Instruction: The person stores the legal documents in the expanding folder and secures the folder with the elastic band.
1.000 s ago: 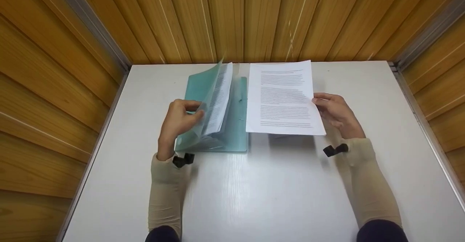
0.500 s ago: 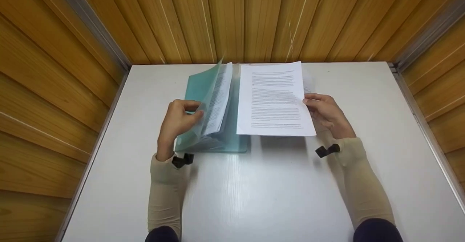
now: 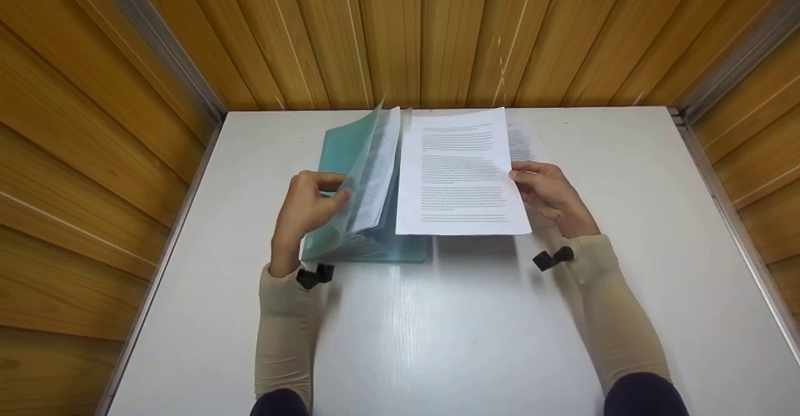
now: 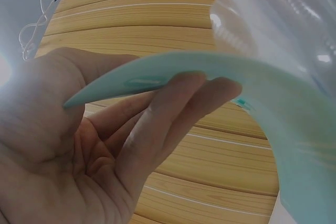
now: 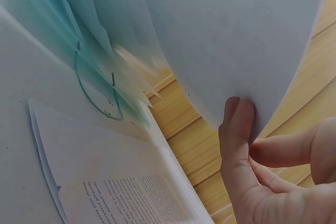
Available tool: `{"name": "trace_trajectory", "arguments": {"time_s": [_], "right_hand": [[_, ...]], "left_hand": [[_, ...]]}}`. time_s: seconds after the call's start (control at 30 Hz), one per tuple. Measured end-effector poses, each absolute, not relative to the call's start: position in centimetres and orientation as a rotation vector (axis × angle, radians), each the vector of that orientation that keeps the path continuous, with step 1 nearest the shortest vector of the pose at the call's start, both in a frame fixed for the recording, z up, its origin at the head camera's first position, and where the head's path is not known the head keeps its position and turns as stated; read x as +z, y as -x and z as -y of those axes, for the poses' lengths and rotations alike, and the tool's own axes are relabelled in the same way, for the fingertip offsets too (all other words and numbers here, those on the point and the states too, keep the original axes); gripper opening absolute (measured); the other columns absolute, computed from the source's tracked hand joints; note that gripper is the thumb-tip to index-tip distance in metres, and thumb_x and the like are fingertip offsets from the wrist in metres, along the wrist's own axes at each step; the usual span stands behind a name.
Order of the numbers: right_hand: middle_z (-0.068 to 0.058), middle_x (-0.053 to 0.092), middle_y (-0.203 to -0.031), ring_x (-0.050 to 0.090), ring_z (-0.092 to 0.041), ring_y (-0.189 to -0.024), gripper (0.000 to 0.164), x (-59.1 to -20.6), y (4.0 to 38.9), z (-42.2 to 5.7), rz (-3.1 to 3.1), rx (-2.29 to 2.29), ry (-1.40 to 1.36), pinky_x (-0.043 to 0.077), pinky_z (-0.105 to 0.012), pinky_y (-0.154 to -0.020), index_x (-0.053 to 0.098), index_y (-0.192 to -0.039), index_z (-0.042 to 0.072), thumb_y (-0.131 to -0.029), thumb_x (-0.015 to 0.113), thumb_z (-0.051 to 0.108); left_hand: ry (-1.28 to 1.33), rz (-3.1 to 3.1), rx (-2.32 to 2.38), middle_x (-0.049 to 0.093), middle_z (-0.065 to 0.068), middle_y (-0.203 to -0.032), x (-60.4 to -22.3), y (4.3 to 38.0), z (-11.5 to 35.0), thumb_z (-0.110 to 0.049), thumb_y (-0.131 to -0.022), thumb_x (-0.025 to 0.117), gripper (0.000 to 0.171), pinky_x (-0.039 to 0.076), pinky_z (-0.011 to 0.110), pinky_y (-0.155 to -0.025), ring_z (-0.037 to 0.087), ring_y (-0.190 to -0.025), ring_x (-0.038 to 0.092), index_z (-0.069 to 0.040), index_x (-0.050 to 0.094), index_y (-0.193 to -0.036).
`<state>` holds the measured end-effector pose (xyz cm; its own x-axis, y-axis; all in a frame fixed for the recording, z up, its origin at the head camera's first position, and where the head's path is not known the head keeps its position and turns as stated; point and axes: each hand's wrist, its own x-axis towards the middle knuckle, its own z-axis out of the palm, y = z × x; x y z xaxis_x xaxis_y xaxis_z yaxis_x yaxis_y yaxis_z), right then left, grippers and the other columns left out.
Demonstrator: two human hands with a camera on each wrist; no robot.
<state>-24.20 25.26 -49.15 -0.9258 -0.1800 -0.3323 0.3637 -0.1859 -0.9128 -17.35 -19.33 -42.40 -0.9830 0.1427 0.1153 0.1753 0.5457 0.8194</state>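
We see the folder (image 3: 342, 144) standing part-spread on the white table (image 3: 400, 328), left of centre and near the wooden wall (image 3: 450, 35). Our left hand (image 3: 306, 207) grips a raised leaf (image 4: 268, 82) of the folder at its left side. In the left wrist view the thumb lies on one face and the fingers on the other, and the leaf bends in a curve. Printed pages (image 3: 378, 182) stand tilted in the folder, just right of this hand.

Our right hand (image 3: 550, 194) pinches the right edge of a printed sheet (image 3: 462, 175) between thumb and fingers. We hold this sheet raised, with its text facing the head camera. It overlaps the right part of the folder in that view, and its lower edge is clear of the table.

Behind the raised sheet, more paper (image 3: 524, 141) lies on the table. The right wrist view shows it text up, near the folder. There we also see a thin green cord (image 5: 77, 72) hanging in a loop beside the folder's leaves.
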Motion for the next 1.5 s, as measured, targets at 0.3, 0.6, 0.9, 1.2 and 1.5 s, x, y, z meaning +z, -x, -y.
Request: {"name": "trace_trajectory", "arguments": {"time_s": [0.3, 0.6, 0.9, 1.2, 1.5], "right_hand": [[-0.002, 0.079, -0.102, 0.077, -0.015, -0.092, 0.033, -49.3, 24.2, -24.3, -1.732, -2.143, -0.214, 0.062, -0.026, -0.079, 0.054, -0.137, -0.009, -0.106, 0.059, -0.001], [-0.003, 0.077, -0.105, 0.076, -0.015, -0.095, 0.044, -49.1, 24.4, -22.6, -1.736, -2.127, -0.185, 0.062, -0.026, -0.082, 0.047, -0.146, -0.015, -0.106, 0.059, -0.001], [-0.003, 0.077, -0.104, 0.076, -0.015, -0.093, 0.046, -49.0, 24.9, -21.4, -1.720, -2.137, -0.179, 0.062, -0.026, -0.081, 0.047, -0.147, -0.016, -0.105, 0.059, -0.001], [-0.003, 0.076, -0.104, 0.075, -0.015, -0.092, 0.041, -49.0, 25.2, -20.6, -1.693, -2.150, -0.178, 0.062, -0.027, -0.080, 0.048, -0.144, -0.014, -0.105, 0.057, -0.003], [-0.004, 0.076, -0.104, 0.075, -0.015, -0.092, 0.041, -49.0, 25.8, -19.9, -1.725, -2.133, -0.191, 0.062, -0.027, -0.080, 0.051, -0.144, -0.012, -0.106, 0.058, -0.001]], "left_hand": [[0.281, 2.731, -1.449, 0.079, 0.020, -0.116, -42.4, 17.4, 19.2, -0.008, -0.092, 0.069, 0.032, 0.064, 0.050, -0.088, 0.034, -0.108, 0.078, 0.004, 0.079, -0.120], [0.260, 2.746, -1.458, 0.079, 0.019, -0.118, -42.4, 17.3, 19.2, -0.008, -0.093, 0.069, 0.032, 0.064, 0.050, -0.088, 0.035, -0.111, 0.077, 0.003, 0.079, -0.122], [0.259, 2.743, -1.452, 0.080, 0.018, -0.115, -42.3, 17.4, 19.2, -0.008, -0.093, 0.071, 0.030, 0.064, 0.050, -0.088, 0.034, -0.109, 0.077, 0.003, 0.080, -0.119], [0.283, 2.740, -1.434, 0.079, 0.019, -0.116, -42.5, 17.4, 19.3, -0.008, -0.093, 0.071, 0.031, 0.063, 0.051, -0.091, 0.036, -0.110, 0.077, 0.003, 0.079, -0.120], [0.244, 2.759, -1.444, 0.079, 0.020, -0.119, -42.4, 17.5, 19.1, -0.008, -0.093, 0.070, 0.033, 0.064, 0.051, -0.090, 0.035, -0.111, 0.077, 0.004, 0.078, -0.122]]}}
